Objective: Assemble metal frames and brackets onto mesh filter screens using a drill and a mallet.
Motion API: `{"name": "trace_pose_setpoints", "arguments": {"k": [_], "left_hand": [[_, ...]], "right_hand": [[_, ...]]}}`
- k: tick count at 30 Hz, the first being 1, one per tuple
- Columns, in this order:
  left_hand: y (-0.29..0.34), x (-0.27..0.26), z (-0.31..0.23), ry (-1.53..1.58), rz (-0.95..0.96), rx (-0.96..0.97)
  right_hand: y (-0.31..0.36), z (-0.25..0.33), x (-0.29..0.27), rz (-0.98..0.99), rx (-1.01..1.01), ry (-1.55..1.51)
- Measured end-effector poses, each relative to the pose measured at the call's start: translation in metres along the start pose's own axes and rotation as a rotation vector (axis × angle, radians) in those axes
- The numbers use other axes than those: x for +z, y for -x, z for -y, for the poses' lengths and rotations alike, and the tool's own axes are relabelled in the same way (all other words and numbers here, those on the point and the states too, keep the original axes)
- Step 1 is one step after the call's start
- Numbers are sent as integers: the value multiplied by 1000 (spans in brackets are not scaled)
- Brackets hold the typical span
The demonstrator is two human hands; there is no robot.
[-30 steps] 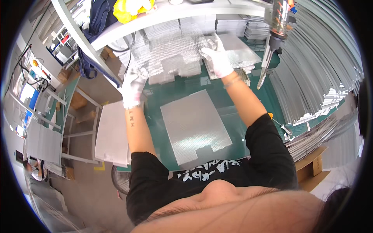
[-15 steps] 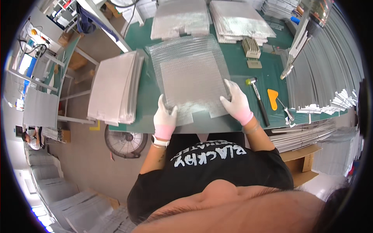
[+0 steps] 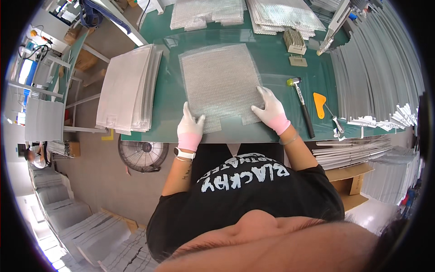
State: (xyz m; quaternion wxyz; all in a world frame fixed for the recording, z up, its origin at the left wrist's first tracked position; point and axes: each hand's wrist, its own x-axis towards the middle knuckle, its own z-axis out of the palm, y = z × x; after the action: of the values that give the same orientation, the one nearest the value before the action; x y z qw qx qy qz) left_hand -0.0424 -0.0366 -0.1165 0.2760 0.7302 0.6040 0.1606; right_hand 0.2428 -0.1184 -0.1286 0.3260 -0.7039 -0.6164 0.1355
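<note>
A translucent silvery mesh-patterned sheet [image 3: 222, 86] lies flat on the green-topped table [image 3: 174, 106], a notch cut in its near edge. My left hand [image 3: 190, 129], in a white glove with a pink cuff, is at the sheet's near left corner, index finger stretched along the edge and thumb spread. At the near right side, my gloved right hand [image 3: 273, 112] touches the edge with outstretched fingers, its thumb apart by the corner. Neither hand appears closed around the sheet.
White sheets are stacked at left [image 3: 124, 88], and mesh sheets in two far piles [image 3: 206, 13] [image 3: 285, 16]. On the right lie a mallet [image 3: 302, 106], a yellow scraper [image 3: 320, 104], a screwdriver [image 3: 335, 122] and a small block box [image 3: 294, 41]. Long grey strips [image 3: 376, 77] fill the right end.
The mesh sheet has come down from a raised position and now lies flat on the table. Both hands have loosened at its edges, and my view has shifted slightly.
</note>
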Motion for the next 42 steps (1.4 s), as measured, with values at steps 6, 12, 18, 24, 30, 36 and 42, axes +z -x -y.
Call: {"name": "trace_pose_setpoints", "arguments": {"k": [6,12,18,24,30,36,42], "left_hand": [[0,6,7,-37,-96,45],[-1,7,5,-82,-66,48],[-2,3,2,-111,-32,5],[-10,-1,4,-192,-25,-34],[-27,-11,23,-430,-56,517],[-35,-3,27,-367,34,498],[-37,-1,26,-374,40,504]], "right_hand": [[2,5,3,5,-7,24],[2,7,2,52,43,35],[3,12,0,79,83,73],[1,18,-3,83,89,96],[-42,27,-39,258,33,275],[-220,-10,-24,-77,186,-999],[-326,-21,-3,-128,403,-1362]]}}
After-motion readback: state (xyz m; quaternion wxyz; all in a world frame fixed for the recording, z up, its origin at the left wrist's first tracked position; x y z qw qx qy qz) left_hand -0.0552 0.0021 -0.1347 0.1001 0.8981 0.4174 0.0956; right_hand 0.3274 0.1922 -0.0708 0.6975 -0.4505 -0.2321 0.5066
